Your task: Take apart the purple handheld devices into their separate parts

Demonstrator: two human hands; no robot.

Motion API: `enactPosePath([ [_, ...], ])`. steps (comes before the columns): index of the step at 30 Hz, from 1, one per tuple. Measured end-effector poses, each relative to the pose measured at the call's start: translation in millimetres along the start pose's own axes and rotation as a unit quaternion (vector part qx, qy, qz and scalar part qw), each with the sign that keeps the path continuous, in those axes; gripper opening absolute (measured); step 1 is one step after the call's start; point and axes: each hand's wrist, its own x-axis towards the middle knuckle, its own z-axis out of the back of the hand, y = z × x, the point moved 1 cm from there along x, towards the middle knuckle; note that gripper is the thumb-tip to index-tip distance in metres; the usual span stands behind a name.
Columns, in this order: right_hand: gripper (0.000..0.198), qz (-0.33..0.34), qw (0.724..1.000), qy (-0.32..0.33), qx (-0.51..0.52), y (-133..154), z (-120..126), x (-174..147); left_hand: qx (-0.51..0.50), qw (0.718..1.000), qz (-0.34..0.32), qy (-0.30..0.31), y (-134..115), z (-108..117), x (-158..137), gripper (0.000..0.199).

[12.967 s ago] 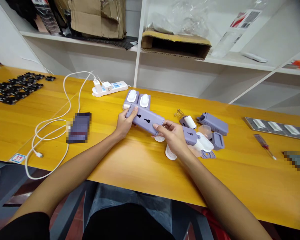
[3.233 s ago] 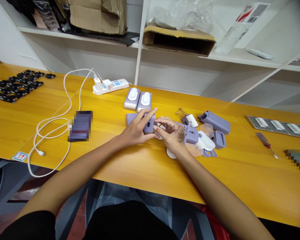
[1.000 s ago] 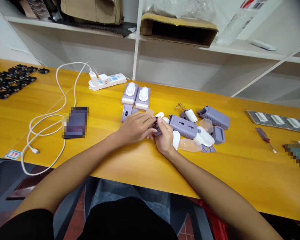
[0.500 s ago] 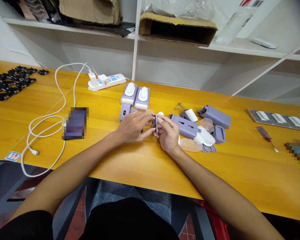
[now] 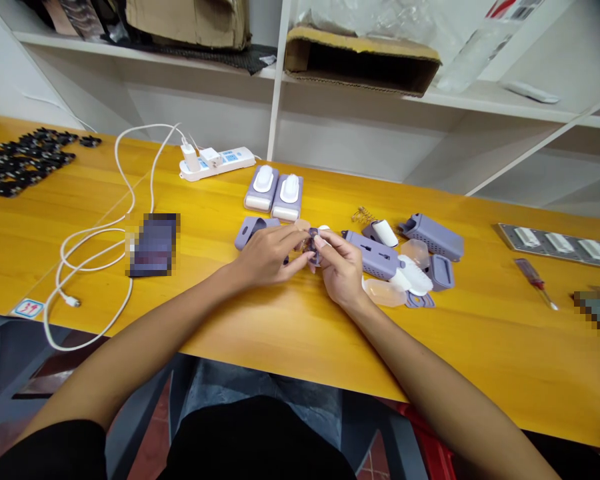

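Observation:
A small purple plastic part is held up between my two hands, a little above the table. My right hand pinches it between thumb and fingers. From the other side, my left hand closes its thumb and fingertips on the same part; the fingers hide much of it. Just beyond my left hand lies a purple housing, partly covered. Beside my right hand rests a long purple case with dark slots. White covers and a clear plastic piece lie near it.
Two purple units with white tops stand behind my hands. Metal springs and another purple case lie to the right, then a screwdriver. A power strip, a white cable and a dark tablet-like object are left.
The small purple part has turned from edge-on to showing more of its face. The purple housing by my left hand has tipped over. Both hands stay in nearly the same place.

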Motion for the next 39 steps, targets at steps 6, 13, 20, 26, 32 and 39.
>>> enactPosePath([
  [6, 0.034, 0.008, 1.0, 0.003, -0.01, 0.2, 1.4, -0.7, -0.052, 0.997, 0.03, -0.04, -1.3, 0.8, 0.8, 0.016],
  [13, 0.034, 0.054, 0.998, 0.019, -0.035, 3.4, 1.9, 0.5, -0.076, 0.989, 0.11, -0.062, -0.9, 6.6, 4.7, 0.016],
  [20, 0.051, 0.071, 0.994, 0.028, -0.074, 13.0, -2.8, -2.4, -0.1, 0.985, 0.125, -0.069, 5.3, 9.6, 4.7, 0.017],
  [26, 0.063, 0.07, 0.989, 0.057, -0.117, 6.9, -3.0, -4.5, -0.126, 0.981, 0.133, -0.06, 6.2, 8.5, 3.8, 0.02],
  [32, 0.062, 0.1, 0.983, 0.066, -0.14, 5.1, -0.4, -5.0, -0.151, 0.972, 0.175, -0.038, 3.6, 12.7, 6.2, 0.026],
  [39, 0.056, 0.149, 0.971, 0.059, -0.178, 9.4, -4.4, -9.2, -0.173, 0.962, 0.213, -0.017, 1.0, 16.4, 10.6, 0.036],
])
